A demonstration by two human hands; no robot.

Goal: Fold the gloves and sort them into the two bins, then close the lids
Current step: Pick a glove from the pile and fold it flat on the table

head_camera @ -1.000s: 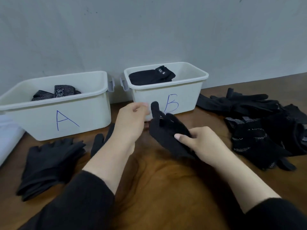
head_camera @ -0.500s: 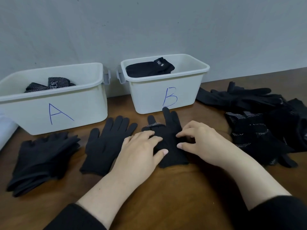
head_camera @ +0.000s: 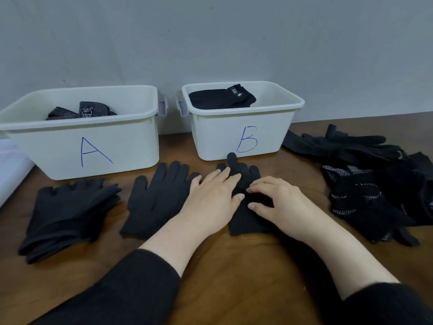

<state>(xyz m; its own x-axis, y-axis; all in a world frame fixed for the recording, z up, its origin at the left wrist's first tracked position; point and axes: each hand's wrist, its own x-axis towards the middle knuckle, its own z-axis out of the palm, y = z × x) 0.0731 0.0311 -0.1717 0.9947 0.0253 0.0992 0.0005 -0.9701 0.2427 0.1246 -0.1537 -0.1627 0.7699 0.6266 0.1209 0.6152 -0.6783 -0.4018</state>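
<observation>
A plain black glove (head_camera: 246, 219) lies flat on the wooden table in front of bin B (head_camera: 243, 137), fingers pointing away from me. My left hand (head_camera: 213, 198) rests palm down on its left side, and my right hand (head_camera: 278, 202) presses its right side with spread fingers. A second plain black glove (head_camera: 154, 200) lies flat just to the left. Bin A (head_camera: 79, 146) holds dotted black gloves; bin B holds a folded plain black glove (head_camera: 220, 98). Neither bin has a lid on.
A stack of black gloves (head_camera: 65, 214) lies at the left in front of bin A. A heap of plain and white-dotted black gloves (head_camera: 365, 184) covers the table's right side. A white object (head_camera: 11, 170) sits at the far left edge. A grey wall stands behind the bins.
A second ago both hands held the glove up in the air. They have since laid it flat on the table and now press on it; the view has shifted slightly.
</observation>
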